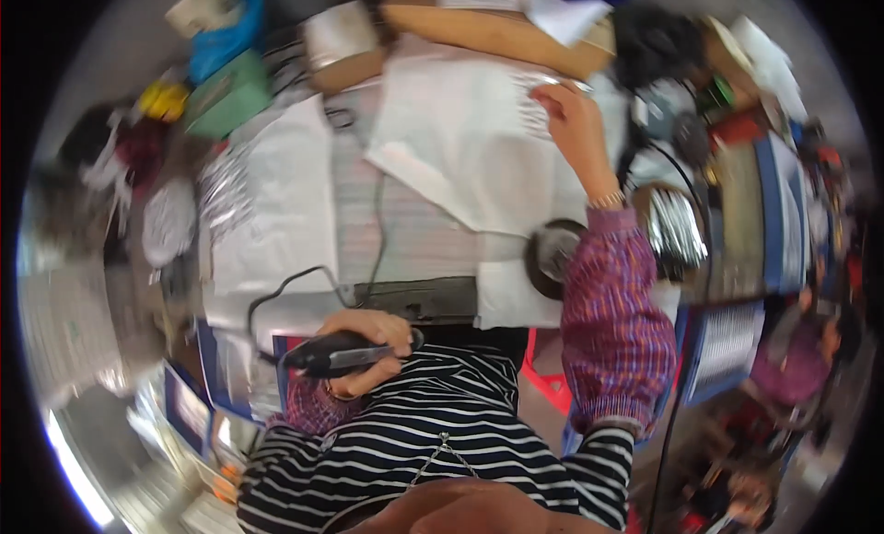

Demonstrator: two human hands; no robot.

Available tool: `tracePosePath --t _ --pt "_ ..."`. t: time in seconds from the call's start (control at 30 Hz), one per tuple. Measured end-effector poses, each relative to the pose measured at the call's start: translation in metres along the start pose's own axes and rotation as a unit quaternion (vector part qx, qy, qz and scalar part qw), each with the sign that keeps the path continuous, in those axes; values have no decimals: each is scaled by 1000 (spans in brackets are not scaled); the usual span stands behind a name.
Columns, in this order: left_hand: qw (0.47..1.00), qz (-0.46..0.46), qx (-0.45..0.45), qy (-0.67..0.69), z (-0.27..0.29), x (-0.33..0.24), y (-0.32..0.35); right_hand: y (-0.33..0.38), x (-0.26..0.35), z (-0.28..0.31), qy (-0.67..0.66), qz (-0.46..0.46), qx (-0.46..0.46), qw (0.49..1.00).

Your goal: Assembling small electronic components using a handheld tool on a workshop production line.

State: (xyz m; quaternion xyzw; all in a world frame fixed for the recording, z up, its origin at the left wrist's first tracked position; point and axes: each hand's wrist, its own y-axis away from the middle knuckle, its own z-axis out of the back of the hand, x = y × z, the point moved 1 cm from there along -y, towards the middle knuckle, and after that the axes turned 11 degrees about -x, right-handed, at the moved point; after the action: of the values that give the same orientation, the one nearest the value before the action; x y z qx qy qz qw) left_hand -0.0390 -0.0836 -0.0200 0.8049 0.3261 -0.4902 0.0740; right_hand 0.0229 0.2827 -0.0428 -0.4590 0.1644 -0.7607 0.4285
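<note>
My left hand is wrapped round a black corded hand tool with a grey strip along its side. It holds the tool close to my body, at the table's near edge. The tool's exact kind does not show. My right hand reaches over the far right part of a white sheet. Its fingers are bent together there; what they pinch, if anything, is too blurred to name. Shiny thin pieces lie on the sheet beside those fingers. A dark round dish lies next to my right forearm.
Another white sheet with shiny strips lies at the left. A black cable crosses the table. Along the back stand a long cardboard box and a green box. A holder of silvery strips stands at the right.
</note>
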Motion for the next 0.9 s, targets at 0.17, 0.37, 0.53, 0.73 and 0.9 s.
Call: tracePosePath --t 0.17,0.37,0.53,0.73,0.9 --pt "997 -16 0 -79 13 -8 6 -8 122 -40 -173 27 134 975" --pt "994 -90 -51 -33 35 -16 29 14 197 -132 -242 95 283 923" --pt "989 -120 -84 9 59 -23 43 50 244 -219 -242 102 302 917" --pt "988 -127 -81 28 83 -33 53 87 277 -282 -148 153 255 943" --pt "989 -101 -108 22 90 -42 58 98 288 -286 -101 137 251 953"
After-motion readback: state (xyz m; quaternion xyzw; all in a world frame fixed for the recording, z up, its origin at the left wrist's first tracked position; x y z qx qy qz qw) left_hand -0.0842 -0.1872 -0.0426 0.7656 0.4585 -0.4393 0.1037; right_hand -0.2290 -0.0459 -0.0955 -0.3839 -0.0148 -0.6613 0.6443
